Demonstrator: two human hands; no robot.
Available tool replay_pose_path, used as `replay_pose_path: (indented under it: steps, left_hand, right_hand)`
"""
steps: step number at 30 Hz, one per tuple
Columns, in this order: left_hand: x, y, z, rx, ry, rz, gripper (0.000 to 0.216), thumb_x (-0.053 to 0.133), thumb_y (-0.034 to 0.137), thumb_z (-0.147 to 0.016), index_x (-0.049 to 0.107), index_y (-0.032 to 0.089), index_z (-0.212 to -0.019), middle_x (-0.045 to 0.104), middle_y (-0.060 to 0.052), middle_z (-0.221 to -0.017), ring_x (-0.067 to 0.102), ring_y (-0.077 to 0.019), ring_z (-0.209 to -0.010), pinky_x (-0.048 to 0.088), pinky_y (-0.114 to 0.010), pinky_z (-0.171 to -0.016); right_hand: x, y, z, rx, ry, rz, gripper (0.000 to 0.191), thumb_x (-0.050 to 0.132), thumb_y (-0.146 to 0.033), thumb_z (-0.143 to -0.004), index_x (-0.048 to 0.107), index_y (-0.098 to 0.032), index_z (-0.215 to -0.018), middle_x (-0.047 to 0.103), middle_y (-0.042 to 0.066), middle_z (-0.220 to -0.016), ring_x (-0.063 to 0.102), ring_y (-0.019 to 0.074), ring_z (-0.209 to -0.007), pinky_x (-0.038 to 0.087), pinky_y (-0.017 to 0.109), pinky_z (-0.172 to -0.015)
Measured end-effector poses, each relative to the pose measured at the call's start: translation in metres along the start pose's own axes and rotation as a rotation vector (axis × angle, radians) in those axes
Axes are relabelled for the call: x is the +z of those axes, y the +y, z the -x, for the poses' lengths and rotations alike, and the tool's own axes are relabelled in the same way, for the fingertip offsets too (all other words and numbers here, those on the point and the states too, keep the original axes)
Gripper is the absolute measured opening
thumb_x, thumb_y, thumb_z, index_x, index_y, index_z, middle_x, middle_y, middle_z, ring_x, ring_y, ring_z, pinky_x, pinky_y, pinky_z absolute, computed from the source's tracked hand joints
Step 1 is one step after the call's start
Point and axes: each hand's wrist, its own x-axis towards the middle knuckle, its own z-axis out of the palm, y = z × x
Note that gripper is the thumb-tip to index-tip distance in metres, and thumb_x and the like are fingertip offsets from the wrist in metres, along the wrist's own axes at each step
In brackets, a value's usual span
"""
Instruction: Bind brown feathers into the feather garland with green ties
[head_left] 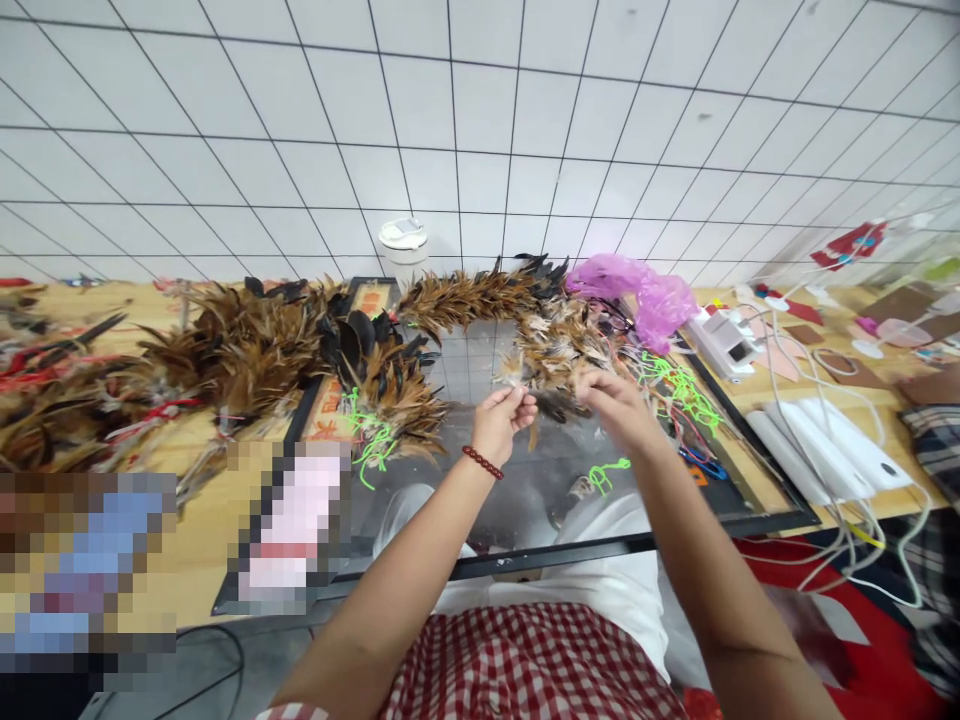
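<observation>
Feathers (472,298) lie bunched along the far edge of the glass panel (466,362). Over it, the left hand (504,422) pinches a pale tuft (513,376); the right hand (619,408) is narrowed, contents impossible to tell.

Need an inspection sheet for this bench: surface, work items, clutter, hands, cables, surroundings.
Surface: dark glossy panel on wooden tabletop.
Work items: feather garland along panel's far side; feather pile just beyond the hands; more feather bundles at left.
Clutter: green cord, pink plastic bag, white flat devices at right.
Left hand: seems to pinch a small pale item, unidentifiable.
Right hand: fingers curled near feather pile; grip unclear.
Cables: white cables loop around the devices.
Surroundings: tiled wall behind; plaid clothing at right edge.
</observation>
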Motion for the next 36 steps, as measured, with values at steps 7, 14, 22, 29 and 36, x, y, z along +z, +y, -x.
replay_pose_path:
  steps: [7,14,22,29,36]
  left_hand:
    - [-0.015,0.010,-0.002,-0.158,-0.114,0.082,0.012,0.070,0.018,-0.072,0.066,0.009,-0.079,0.068,-0.009,-0.073,0.066,-0.0135,-0.066,0.052,-0.023,-0.061]
    - [-0.011,0.006,-0.001,-0.163,-0.091,0.003,0.010,0.068,0.016,-0.073,0.066,0.008,-0.079,0.068,-0.007,-0.071,0.064,-0.0113,-0.063,0.053,-0.024,-0.064]
    - [-0.010,0.003,0.000,-0.134,-0.101,0.021,0.019,0.076,0.021,-0.064,0.066,0.009,-0.074,0.065,-0.003,-0.067,0.059,-0.0087,-0.060,0.051,-0.025,-0.064]
    - [-0.009,-0.001,-0.001,-0.043,-0.079,-0.002,0.026,0.079,0.027,-0.059,0.065,0.008,-0.072,0.062,-0.002,-0.062,0.056,-0.0066,-0.055,0.047,-0.020,-0.057]
    - [-0.010,0.003,0.003,-0.146,-0.171,-0.074,0.019,0.074,0.022,-0.065,0.061,0.008,-0.068,0.058,-0.001,-0.058,0.052,-0.0046,-0.047,0.041,-0.016,-0.047]
  right_hand:
    - [0.072,0.049,-0.029,0.021,0.021,-0.187,0.012,0.061,-0.032,-0.075,0.059,-0.020,-0.073,0.056,0.004,-0.104,0.053,0.0167,-0.098,0.039,0.032,-0.091]
    - [0.059,0.055,-0.018,-0.155,0.093,0.097,0.012,0.060,-0.030,-0.079,0.061,-0.019,-0.077,0.055,0.007,-0.102,0.055,0.0175,-0.096,0.044,0.031,-0.083]
    - [0.063,0.039,-0.010,-0.387,0.132,0.393,0.007,0.054,-0.021,-0.082,0.061,-0.019,-0.083,0.054,0.009,-0.104,0.054,0.0194,-0.103,0.044,0.035,-0.091]
    - [0.060,0.040,-0.010,-0.393,0.059,0.356,0.016,0.051,-0.025,-0.086,0.065,-0.020,-0.093,0.055,0.010,-0.112,0.053,0.0202,-0.108,0.043,0.038,-0.094]
    - [0.048,0.048,-0.015,-0.071,-0.117,0.004,0.028,0.060,-0.043,-0.081,0.067,-0.021,-0.097,0.060,0.006,-0.095,0.058,0.0173,-0.087,0.047,0.033,-0.081]
